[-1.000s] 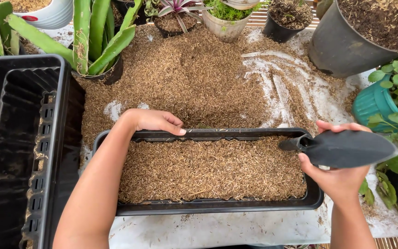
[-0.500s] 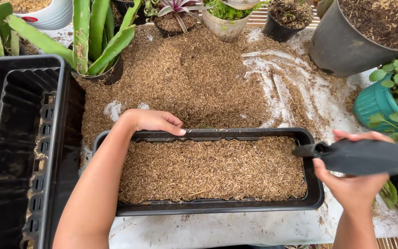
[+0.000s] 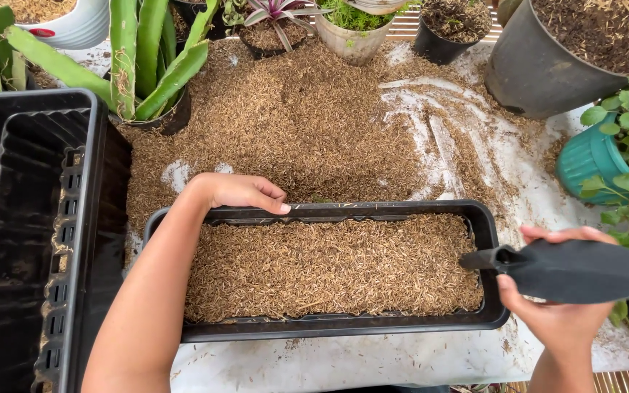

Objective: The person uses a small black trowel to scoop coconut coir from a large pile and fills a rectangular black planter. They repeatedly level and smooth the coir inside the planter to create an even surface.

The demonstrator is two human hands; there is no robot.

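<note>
Black plastic trough (image 3: 489,240) mid-table, full of loose husk: thin-walled, likely flexes, moderate weight; grab both ends. Left hand (image 3: 238,193) fingers draped over far rim. Right hand (image 3: 562,320) clenched around dark trowel (image 3: 584,271).

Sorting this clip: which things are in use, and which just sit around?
In use: left hand on the filled black tray rim; right hand holding the black trowel; husk pile.
Lying about: empty black planter, teal pot, large black pot.
</note>
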